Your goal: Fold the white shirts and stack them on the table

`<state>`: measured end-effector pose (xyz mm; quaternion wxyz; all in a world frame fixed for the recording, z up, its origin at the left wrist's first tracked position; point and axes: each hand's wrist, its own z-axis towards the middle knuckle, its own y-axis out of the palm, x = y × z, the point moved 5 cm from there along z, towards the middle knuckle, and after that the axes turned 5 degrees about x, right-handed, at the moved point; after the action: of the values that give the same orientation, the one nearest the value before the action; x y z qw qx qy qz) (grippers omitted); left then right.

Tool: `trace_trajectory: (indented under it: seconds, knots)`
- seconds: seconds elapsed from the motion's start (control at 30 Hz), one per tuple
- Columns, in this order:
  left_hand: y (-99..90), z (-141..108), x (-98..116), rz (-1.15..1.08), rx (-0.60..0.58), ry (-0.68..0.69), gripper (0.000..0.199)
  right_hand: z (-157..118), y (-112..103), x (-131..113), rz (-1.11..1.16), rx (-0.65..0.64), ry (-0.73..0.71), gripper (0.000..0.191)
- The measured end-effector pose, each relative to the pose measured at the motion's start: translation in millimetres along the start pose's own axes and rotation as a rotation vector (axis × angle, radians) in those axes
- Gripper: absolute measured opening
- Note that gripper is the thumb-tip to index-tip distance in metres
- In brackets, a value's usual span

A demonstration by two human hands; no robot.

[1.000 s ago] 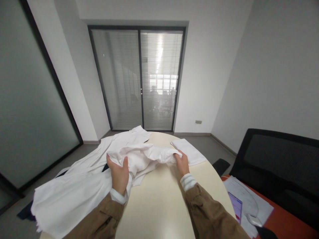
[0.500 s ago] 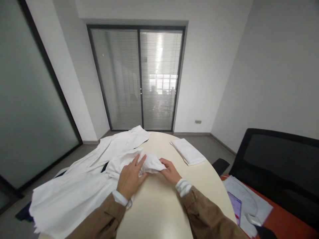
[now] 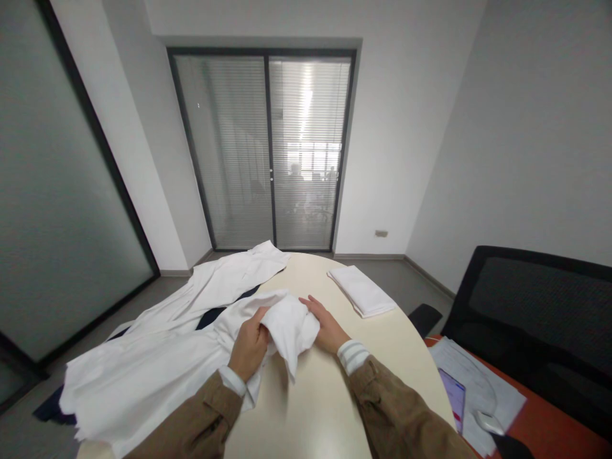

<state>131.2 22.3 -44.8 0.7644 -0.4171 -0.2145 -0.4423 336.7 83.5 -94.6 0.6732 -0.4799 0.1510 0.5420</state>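
Observation:
A large piece of white cloth (image 3: pixel 157 363) lies crumpled over the left half of the table, its right end lifted in front of me. My left hand (image 3: pixel 249 343) is closed on that end, thumb and fingers pinching the fabric. From its grip a loose flap (image 3: pixel 289 331) hangs down over the tabletop. My right hand (image 3: pixel 326 325) rests against the flap's right side with its fingers stretched out; the thumb is hidden behind fabric. Farther back, more white cloth (image 3: pixel 229 274) lies spread, with dark navy fabric (image 3: pixel 210 317) showing between the layers.
A folded white cloth (image 3: pixel 361 292) lies at the right on the round cream table (image 3: pixel 325 408). Beside the table, a black mesh-backed chair (image 3: pixel 535 319) has an orange-red seat bearing papers (image 3: pixel 507 389), a phone (image 3: pixel 453 395) and a small white device (image 3: pixel 488 422).
The cloth's end has been lifted and turned, so a flap now hangs between my hands. My left hand has closed on it. My right hand's pinch has loosened, its fingers straightening.

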Motion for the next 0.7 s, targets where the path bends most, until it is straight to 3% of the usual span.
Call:
trace_trajectory:
  seconds: [0.13, 0.33, 0.43, 0.53, 0.6, 0.7]
  knots:
    - [-1.6, -1.6, 2.5, 0.030, 0.076, -0.042, 0.039, 3.2, -5.5, -5.7, 0.145, 0.079, 0.081, 0.017]
    - [-4.7, -2.5, 11.2, 0.308, 0.192, 0.118, 0.052, 13.2, -36.9, -9.7, 0.171, 0.350, 0.106, 0.008]
    - [-10.0, -1.9, -6.4, 0.453, 0.225, -0.036, 0.076, 13.9, -58.6, -7.3, 0.246, 0.470, 0.082, 0.006]
    - [-8.5, -0.7, -35.7, 0.326, 0.111, -0.286, 0.089, 11.3, -74.7, -0.1, 0.321, 0.521, 0.088, 0.011]
    - [-3.9, 0.9, -46.2, 0.160, 0.022, -0.349, 0.076, 9.6, -80.1, 5.2, 0.340, 0.520, 0.109, 0.018]
    - [-1.5, 5.4, -42.4, 0.023, -0.057, -0.296, 0.039, 8.6, -84.8, 12.2, 0.344, 0.543, 0.167, 0.027]
